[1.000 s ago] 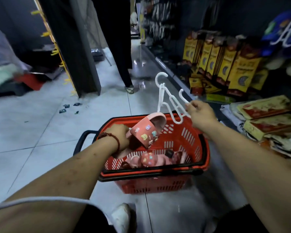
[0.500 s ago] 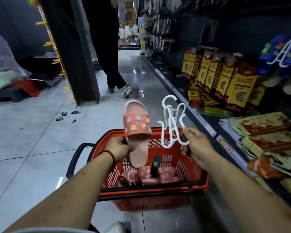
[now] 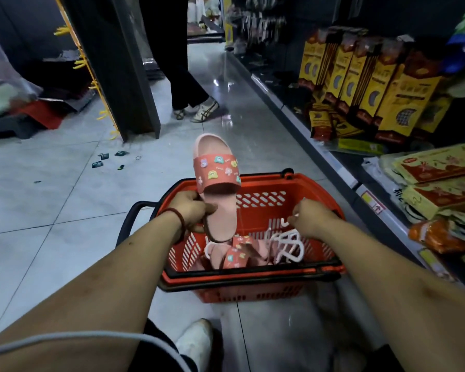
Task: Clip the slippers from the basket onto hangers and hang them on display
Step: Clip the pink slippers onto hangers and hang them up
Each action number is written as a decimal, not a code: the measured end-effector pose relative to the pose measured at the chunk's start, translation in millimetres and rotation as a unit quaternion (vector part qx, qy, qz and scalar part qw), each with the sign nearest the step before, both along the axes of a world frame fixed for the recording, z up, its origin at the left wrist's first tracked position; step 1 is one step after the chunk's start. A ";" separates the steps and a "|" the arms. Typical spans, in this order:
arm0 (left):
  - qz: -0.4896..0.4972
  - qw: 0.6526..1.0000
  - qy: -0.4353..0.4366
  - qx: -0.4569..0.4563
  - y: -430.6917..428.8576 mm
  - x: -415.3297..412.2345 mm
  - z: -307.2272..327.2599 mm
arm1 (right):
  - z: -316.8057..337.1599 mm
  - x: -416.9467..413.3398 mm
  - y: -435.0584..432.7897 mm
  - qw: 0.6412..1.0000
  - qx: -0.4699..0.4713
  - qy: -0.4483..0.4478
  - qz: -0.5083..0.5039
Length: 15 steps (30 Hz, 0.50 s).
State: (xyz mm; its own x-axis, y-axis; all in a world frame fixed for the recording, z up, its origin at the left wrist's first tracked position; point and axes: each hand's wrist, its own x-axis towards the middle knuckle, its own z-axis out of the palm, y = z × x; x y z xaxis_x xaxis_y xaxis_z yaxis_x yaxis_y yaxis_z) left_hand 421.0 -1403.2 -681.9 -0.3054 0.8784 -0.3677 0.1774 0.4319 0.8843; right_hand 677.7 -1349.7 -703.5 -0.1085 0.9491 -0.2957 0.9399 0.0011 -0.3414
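Pink slipper [image 3: 216, 183] above red basket [image 3: 253, 276]
Left hand [image 3: 191, 210] grips the slipper upright; right hand [image 3: 309, 216] pinches white hangers [image 3: 290, 248] low in basket.

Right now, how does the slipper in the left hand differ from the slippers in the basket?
The held slipper stands upright, toe up, gripped near its heel by the left hand; the basket slippers lie heaped together. The held slipper is held over the basket; the basket slippers rest inside it. Both are pink with cartoon charms.
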 end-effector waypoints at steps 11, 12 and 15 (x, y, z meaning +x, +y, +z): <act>-0.040 0.994 0.101 -0.027 -8.1 -12.3 -1.3 | 38.1 -24.4 6.3 0.995 0.061 -0.013 0.072; -0.043 0.993 0.105 -0.026 -9.0 -11.9 -0.6 | 42.2 -24.1 6.5 0.995 0.069 -0.022 0.068; -0.052 0.992 0.110 -0.023 -10.0 -12.9 0.3 | 52.2 -23.8 6.6 0.994 0.068 -0.041 0.073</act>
